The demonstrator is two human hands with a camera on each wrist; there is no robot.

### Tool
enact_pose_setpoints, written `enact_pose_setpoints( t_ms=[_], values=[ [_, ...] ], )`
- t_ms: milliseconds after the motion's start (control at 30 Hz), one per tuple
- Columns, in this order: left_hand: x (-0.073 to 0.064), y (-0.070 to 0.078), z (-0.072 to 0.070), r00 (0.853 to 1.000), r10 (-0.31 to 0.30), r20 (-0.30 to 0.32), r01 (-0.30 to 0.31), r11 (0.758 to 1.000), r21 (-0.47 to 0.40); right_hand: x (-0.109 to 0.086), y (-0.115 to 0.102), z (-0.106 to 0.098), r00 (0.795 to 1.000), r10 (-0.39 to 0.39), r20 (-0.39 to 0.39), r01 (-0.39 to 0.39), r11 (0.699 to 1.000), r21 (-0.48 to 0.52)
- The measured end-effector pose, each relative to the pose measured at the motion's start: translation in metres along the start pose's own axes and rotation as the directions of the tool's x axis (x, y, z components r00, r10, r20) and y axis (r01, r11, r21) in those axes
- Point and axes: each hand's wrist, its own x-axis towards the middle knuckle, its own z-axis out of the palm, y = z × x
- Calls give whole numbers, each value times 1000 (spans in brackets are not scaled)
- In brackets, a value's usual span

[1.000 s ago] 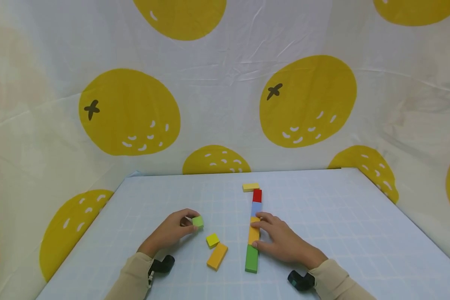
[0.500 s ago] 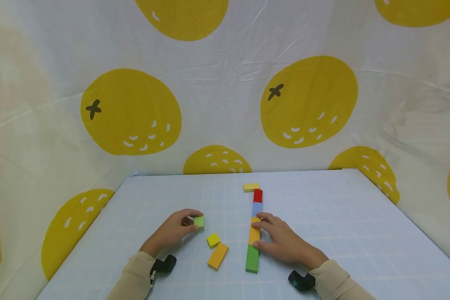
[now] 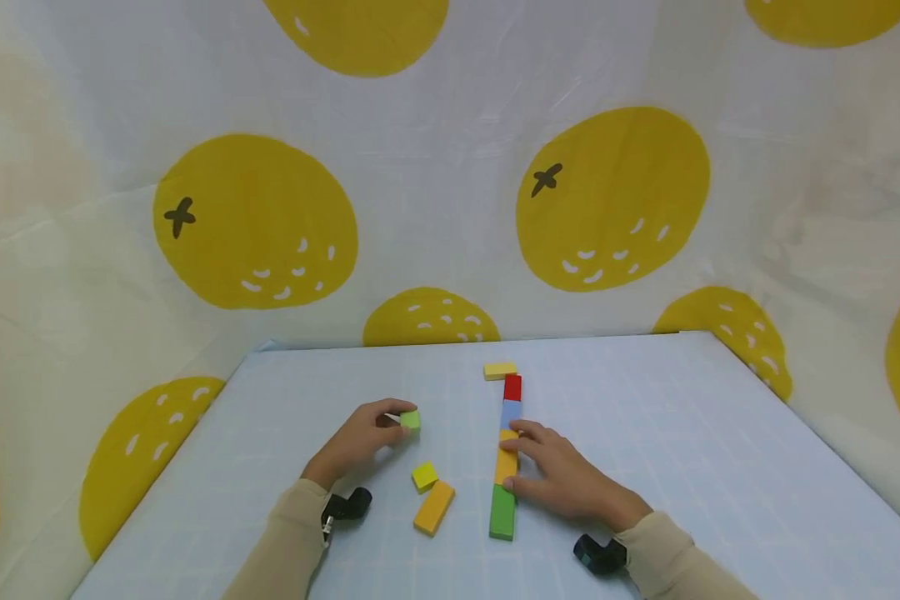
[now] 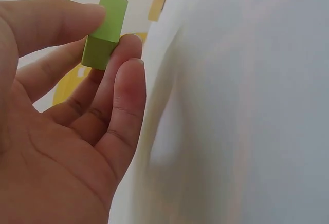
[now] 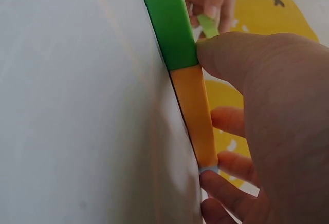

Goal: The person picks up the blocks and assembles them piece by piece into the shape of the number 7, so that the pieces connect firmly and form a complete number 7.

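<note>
Light-green block (image 3: 411, 420), pinched by the left hand (image 3: 357, 440) at nine o'clock from the blue block (image 3: 511, 412), seems best held level while the right hand (image 3: 566, 477), loosely spread, touches the block row (image 3: 506, 469), ideally without nudging.

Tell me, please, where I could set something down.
The table is bare right of the right hand, and between the left hand and the far edge, left of the pale yellow block. It's crowded mid-table: the right hand touches the block row, and the yellow cube and loose orange block sit between the hands.
</note>
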Motion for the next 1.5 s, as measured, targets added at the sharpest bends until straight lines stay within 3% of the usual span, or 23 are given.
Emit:
enact_pose_setpoints(
  t_ms=[200,633,833,1100,1500],
  values=[
    [18,3,9,998,21,58,-20,1000,-13,-1,2,2,1000,11,1,-11,1000,-5],
    [55,16,15,994,12,107,-15,1000,21,0,-3,2,1000,19,14,-19,1000,15],
    [66,23,22,995,20,98,-24,999,36,0,-3,3,1000,15,11,-16,1000,11],
    [82,26,32,996,53,64,-53,999,-9,1,-3,1,1000,18,7,-18,1000,2],
    [99,40,46,998,4,55,-5,1000,20,1,-4,1,1000,10,4,-10,1000,8]
  ],
)
